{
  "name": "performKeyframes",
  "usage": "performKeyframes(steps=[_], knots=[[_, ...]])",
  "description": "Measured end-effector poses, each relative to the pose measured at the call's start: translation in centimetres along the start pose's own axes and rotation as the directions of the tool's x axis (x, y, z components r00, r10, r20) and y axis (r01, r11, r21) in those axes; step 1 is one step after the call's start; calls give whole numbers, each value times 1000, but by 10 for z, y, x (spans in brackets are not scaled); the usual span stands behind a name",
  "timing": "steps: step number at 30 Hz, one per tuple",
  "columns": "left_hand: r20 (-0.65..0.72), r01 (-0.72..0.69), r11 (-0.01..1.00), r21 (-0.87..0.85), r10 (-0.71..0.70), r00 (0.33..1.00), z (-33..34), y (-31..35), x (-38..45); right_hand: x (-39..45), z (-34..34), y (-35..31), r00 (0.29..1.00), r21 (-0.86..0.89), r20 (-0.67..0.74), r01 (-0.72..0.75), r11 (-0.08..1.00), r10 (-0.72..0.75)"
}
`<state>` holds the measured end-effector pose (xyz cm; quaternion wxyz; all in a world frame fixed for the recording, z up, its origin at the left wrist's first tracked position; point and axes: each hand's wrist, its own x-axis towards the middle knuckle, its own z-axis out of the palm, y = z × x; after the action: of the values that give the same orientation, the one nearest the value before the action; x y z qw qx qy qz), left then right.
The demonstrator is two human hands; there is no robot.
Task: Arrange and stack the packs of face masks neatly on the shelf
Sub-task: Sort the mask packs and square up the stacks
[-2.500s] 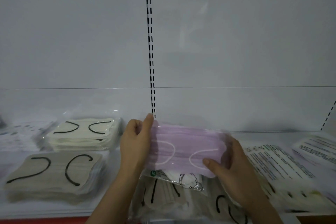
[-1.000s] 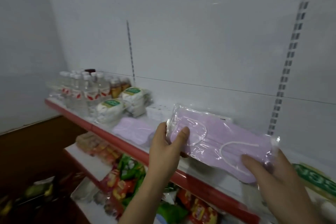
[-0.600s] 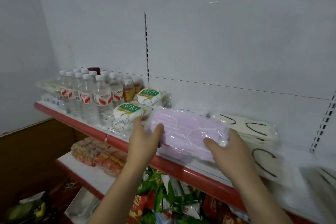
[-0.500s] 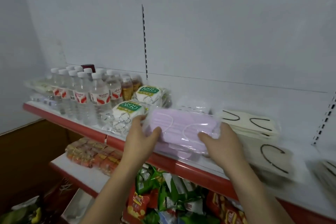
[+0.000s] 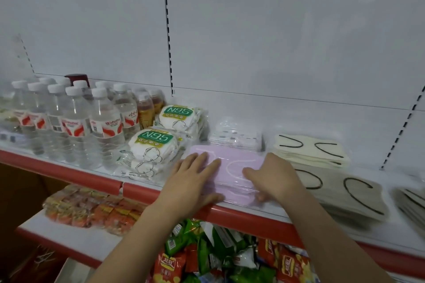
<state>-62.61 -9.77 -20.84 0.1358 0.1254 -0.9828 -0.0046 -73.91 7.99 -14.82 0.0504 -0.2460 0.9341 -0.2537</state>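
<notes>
A pack of pink face masks in clear wrap lies on the white shelf with the red front edge, on top of another pink pack. My left hand lies over its left end, fingers spread on top and thumb at the front edge. At the right end my right hand grips the pack, thumb on top. Directly behind stands a pack of white masks. To the right lie cream masks and grey masks with black ear loops.
Two stacks of N95 mask packs sit just left of the pink pack, with several water bottles further left. More mask packs show at the far right. Snack bags fill the lower shelf.
The view turned left from the earlier shelf section. Both hands carried the pink pack down from mid-air and it now lies flat on the pink pack on the shelf.
</notes>
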Motion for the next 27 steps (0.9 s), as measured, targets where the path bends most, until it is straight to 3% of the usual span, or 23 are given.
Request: performKeyframes(steps=[4,8,11,13,18,22,27], knots=[[-36,-43,999,20,44,998,1,-5,1,0,-6,-7,989,-313,-118,50,949,-90],[-116,-49,998,48,54,992,4,-3,1,4,-18,-14,930,-399,-217,193,897,-297],[-123,-59,998,36,63,990,7,-2,3,16,-16,-14,849,-355,43,505,786,-527],[-143,-82,995,55,89,986,9,-3,4,22,-13,-12,829,-304,215,560,771,-517],[-167,-75,997,29,79,983,3,-7,9,39,-5,-2,858,-244,351,471,848,-376],[-145,-92,995,41,97,985,0,-9,15,41,4,-2,821,-253,400,525,813,-406],[-159,-71,997,26,74,985,2,-9,18,50,8,0,829,-268,353,533,802,-434]])
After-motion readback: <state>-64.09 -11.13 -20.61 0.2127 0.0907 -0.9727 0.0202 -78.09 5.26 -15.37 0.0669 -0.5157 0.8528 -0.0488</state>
